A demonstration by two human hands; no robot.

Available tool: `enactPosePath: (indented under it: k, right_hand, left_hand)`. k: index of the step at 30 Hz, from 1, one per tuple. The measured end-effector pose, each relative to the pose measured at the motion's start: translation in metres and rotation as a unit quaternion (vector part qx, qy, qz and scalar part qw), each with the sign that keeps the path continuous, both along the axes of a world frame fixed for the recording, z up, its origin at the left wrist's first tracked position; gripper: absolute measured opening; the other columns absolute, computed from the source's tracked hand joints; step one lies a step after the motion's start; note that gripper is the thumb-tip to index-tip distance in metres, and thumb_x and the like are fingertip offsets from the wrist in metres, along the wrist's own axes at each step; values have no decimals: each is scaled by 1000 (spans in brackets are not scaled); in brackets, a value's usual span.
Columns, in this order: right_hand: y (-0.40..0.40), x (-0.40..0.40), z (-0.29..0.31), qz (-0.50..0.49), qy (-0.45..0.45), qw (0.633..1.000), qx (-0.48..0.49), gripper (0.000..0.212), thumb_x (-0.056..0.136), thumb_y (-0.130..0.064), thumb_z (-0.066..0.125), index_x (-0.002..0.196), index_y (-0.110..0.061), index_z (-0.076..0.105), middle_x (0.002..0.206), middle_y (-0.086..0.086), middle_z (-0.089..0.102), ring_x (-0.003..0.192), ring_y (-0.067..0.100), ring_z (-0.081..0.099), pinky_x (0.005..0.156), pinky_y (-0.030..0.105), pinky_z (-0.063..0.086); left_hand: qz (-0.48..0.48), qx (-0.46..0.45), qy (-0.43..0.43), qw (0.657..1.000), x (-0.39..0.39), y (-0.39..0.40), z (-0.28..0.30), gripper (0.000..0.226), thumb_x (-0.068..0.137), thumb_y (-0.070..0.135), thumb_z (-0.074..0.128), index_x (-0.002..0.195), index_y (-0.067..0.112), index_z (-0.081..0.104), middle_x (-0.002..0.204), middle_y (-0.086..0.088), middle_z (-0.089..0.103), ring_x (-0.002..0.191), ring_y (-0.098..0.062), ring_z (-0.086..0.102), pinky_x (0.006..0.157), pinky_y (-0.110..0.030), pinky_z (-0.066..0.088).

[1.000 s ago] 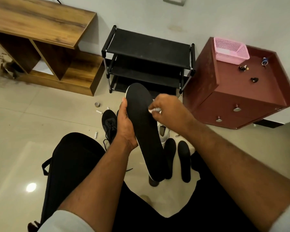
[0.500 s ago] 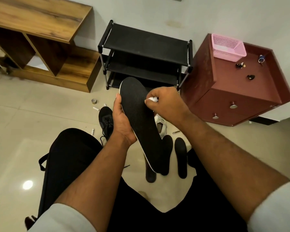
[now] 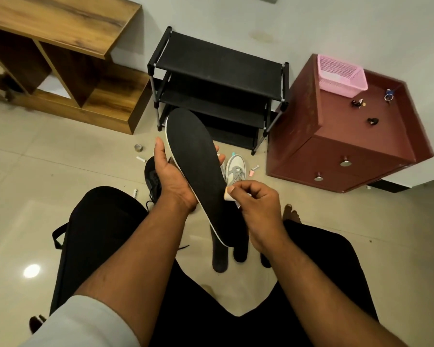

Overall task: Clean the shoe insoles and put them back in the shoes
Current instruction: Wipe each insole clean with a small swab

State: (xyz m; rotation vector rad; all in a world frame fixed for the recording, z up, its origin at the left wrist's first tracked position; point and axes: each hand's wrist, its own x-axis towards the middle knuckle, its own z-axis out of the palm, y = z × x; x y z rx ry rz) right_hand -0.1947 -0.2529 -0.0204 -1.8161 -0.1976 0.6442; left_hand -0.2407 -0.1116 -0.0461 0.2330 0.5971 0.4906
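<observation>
The left hand (image 3: 172, 176) grips the black insole (image 3: 196, 166); the right hand (image 3: 258, 204) pinches perhaps a wipe (image 3: 229, 196) against it.

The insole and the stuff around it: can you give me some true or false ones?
1. The left hand holds the black insole. True.
2. The right hand is empty. False: its fingers pinch a small pale wipe against the insole's edge.
3. A pink basket sits on the red cabinet. True.
4. The shoe rack is full of shoes. False: no shoes show on its shelves.
5. More insoles lie on the floor. True.
6. The grey shoe is on the wooden shelf. False: it stands on the floor, by the rack.
</observation>
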Motion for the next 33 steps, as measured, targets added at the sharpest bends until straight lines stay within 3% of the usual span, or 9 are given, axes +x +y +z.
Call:
enactPosePath:
  k: [5,9,11,13,15,17,24,27,33]
  right_hand:
    - [21,1,-3,-81,-23,996,36,4,81,-20,72,82,-23,73,87,-11,71,89,6,65,83,30,55]
    - [26,-8,-1,74,-182,980,-31,6,85,-26,68,89,-24,73,83,-17,67,84,-1,62,72,16,52]
    - [27,-4,-1,122,-248,960,-44,10,86,-26,67,91,-20,73,86,-11,68,85,4,62,76,22,53]
    - [33,9,1,126,-283,950,-51,12,86,-23,65,92,-17,73,88,-7,69,84,6,63,77,29,55]
    - [39,23,3,95,-293,950,-60,11,86,-19,64,91,-14,73,85,-5,70,80,5,63,75,32,56]
    - [42,29,3,76,-291,951,-71,11,86,-17,64,90,-14,74,83,-5,70,77,5,64,72,34,57]
    - [24,-2,10,236,-243,937,-86,13,81,-15,70,92,-21,74,91,-13,68,87,0,62,81,14,48]
    - [35,17,15,220,-253,938,-92,11,82,-19,70,91,-24,74,91,-10,69,86,2,62,80,20,52]
    - [66,43,36,235,-315,913,-111,11,82,-15,67,91,-18,73,91,-9,64,84,2,59,75,13,46]
  left_hand:
    - [-89,53,11,995,-2,-10,2,78,89,75,32,103,13,78,111,-17,70,109,-34,62,100,-51,47]
    - [-128,39,13,991,-3,-12,1,93,86,81,23,119,7,68,104,-16,66,96,-29,66,91,-44,54]
    - [-137,43,26,989,-2,-10,0,93,86,81,25,128,6,62,111,-18,65,99,-29,68,89,-42,57]
    - [-150,46,27,987,-2,-10,0,90,88,79,27,132,8,61,127,-19,62,117,-32,62,101,-44,50]
    - [-164,44,20,985,-1,-12,0,91,88,79,26,136,8,57,134,-18,58,126,-32,55,111,-47,39]
    - [-166,41,17,985,1,-12,-1,92,88,80,24,137,10,56,130,-17,60,122,-31,55,111,-48,36]
    - [-113,0,28,993,6,-6,-7,88,86,80,32,124,8,65,105,-17,69,93,-27,66,89,-39,54]
    - [-134,1,21,991,8,-11,-2,82,87,77,36,122,8,66,111,-15,69,105,-29,66,95,-42,52]
    - [-144,4,-1,990,6,-26,6,68,93,67,39,122,13,68,120,-15,68,113,-30,65,92,-41,54]
